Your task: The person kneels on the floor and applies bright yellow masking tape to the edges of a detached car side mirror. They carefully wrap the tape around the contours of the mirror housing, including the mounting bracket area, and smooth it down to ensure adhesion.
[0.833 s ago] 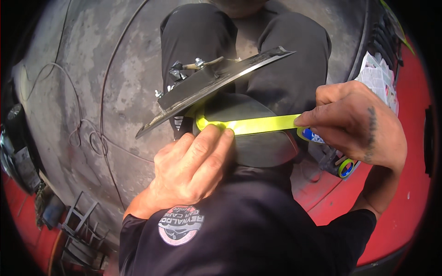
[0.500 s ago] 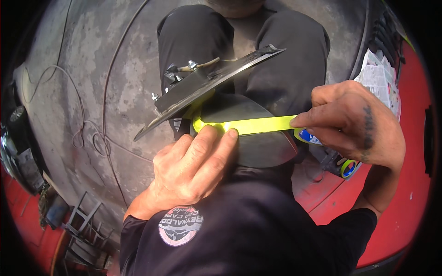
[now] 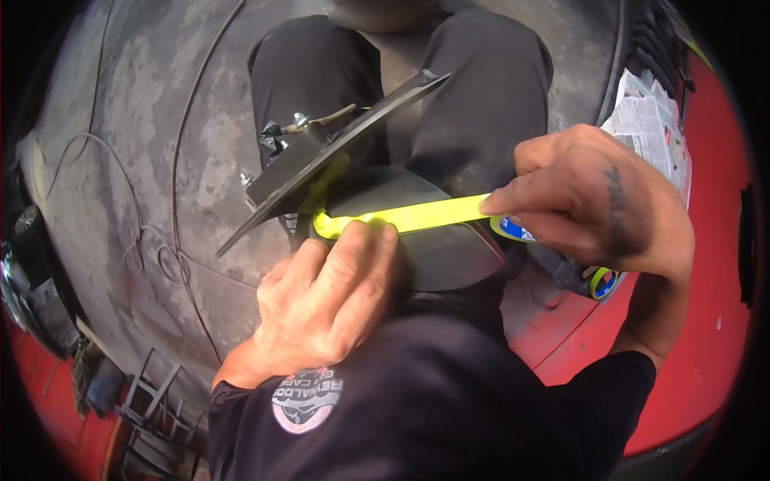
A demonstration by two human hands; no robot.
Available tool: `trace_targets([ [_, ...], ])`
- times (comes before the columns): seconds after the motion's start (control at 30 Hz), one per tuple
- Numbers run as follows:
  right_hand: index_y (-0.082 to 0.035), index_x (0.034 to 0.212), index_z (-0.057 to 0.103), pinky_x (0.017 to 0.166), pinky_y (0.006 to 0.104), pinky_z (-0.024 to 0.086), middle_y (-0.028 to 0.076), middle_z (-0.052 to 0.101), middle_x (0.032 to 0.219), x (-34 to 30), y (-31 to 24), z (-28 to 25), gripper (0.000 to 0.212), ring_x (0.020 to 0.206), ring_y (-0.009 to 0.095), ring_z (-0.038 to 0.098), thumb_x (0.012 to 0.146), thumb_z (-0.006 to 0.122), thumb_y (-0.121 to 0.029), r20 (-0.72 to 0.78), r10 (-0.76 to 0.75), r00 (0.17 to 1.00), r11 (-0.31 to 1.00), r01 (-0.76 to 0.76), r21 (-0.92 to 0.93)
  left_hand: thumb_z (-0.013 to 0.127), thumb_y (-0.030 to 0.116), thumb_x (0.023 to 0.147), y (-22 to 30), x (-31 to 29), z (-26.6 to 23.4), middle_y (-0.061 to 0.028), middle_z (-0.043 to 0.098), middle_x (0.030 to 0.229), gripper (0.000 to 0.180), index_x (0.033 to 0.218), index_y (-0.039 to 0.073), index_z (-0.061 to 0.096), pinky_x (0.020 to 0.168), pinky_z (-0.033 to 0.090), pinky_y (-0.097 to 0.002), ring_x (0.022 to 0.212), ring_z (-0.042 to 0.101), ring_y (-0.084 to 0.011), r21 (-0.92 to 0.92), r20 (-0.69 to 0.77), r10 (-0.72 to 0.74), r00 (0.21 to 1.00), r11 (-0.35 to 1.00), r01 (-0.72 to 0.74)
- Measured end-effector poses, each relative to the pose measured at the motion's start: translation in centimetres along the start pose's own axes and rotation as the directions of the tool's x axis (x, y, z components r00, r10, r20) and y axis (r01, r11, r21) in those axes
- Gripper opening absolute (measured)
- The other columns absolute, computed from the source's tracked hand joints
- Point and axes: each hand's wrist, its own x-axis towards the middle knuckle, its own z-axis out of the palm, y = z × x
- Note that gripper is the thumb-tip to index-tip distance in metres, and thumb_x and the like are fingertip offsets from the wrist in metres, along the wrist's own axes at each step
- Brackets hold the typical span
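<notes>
A dark car part that looks like a side mirror rests at my lap, its smooth grey rounded housing (image 3: 449, 260) toward me. Its flat black mounting plate (image 3: 345, 144), with bolts sticking out, slants up and away. Across the housing runs a strip of bright yellow-green masking tape (image 3: 437, 212). The fingers of my left hand (image 3: 321, 297) press the strip's left part against the housing; my left thumb is hidden. My right hand (image 3: 597, 204) pinches the strip's right end and pulls it taut. Partly covered by that hand is the tape roll (image 3: 512, 230), with a blue-and-white core.
Another tape roll (image 3: 603, 282) lies at the right by a dark object, near a red surface (image 3: 710, 240) and folded newspaper (image 3: 642, 128). A thin cable (image 3: 178, 152) crosses the grey floor at left. A metal frame (image 3: 152, 381) stands lower left.
The hands, car part and tape appear slightly farther left, along with the whole view. Both hands keep their places on the tape, which stays stretched between them.
</notes>
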Motion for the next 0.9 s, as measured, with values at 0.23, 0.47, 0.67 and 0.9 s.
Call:
trace_targets([
  [0.23, -0.005, 0.108, 0.085, 0.058, 0.0451, 0.047, 0.013, 0.065, 0.072, 0.2, -0.5, -0.2, 0.029, 0.066, 0.034, 0.066, 0.080, 0.082, -0.006, 0.054, 0.072, 0.996, 0.996, -0.069, -0.054, 0.084, -0.010, 0.067, 0.3, 0.6, -0.1, -0.0156, 0.072, 0.108, 0.055, 0.120, -0.001, 0.078, 0.053, 0.048, -0.0304, 0.063, 0.059, -0.0177, -0.020, 0.011, -0.006, 1.000, 1.000, 0.006],
  [0.47, -0.006, 0.109, 0.086, 0.058, 0.0456, 0.046, 0.013, 0.064, 0.072, 0.0, -0.5, 0.1, 0.028, 0.065, 0.034, 0.065, 0.081, 0.083, -0.007, 0.035, 0.091, 0.995, 0.993, -0.087, -0.085, 0.084, -0.009, 0.070, 0.4, 0.5, 0.2, -0.0146, 0.071, 0.106, 0.058, 0.126, 0.001, 0.078, 0.053, 0.048, -0.0305, 0.063, 0.058, -0.0168, 0.023, 0.023, 0.008, 1.000, 1.000, -0.008],
  [0.67, -0.007, 0.108, 0.086, 0.056, 0.0453, 0.043, 0.012, 0.062, 0.071, -0.5, -0.5, 0.1, 0.027, 0.063, 0.033, 0.063, 0.081, 0.083, -0.008, -0.061, 0.010, 0.998, 0.994, -0.017, -0.107, 0.084, -0.008, 0.072, 0.4, 0.3, 0.3, -0.0148, 0.070, 0.106, 0.056, 0.127, 0.001, 0.078, 0.052, 0.048, -0.0301, 0.062, 0.058, -0.0165, 0.042, 0.014, 0.010, 1.000, 0.999, -0.011],
  [0.9, -0.015, 0.109, 0.086, 0.053, 0.0445, 0.039, 0.011, 0.054, 0.068, -1.3, -2.1, -0.5, 0.027, 0.058, 0.031, 0.057, 0.083, 0.081, -0.009, -0.087, 0.017, 0.996, 0.972, -0.037, -0.231, 0.084, -0.009, 0.073, 0.3, 0.1, 0.4, -0.0149, 0.071, 0.106, 0.053, 0.125, -0.001, 0.079, 0.052, 0.048, -0.0296, 0.061, 0.058, -0.0156, 0.021, -0.005, -0.006, 1.000, 1.000, 0.006],
])
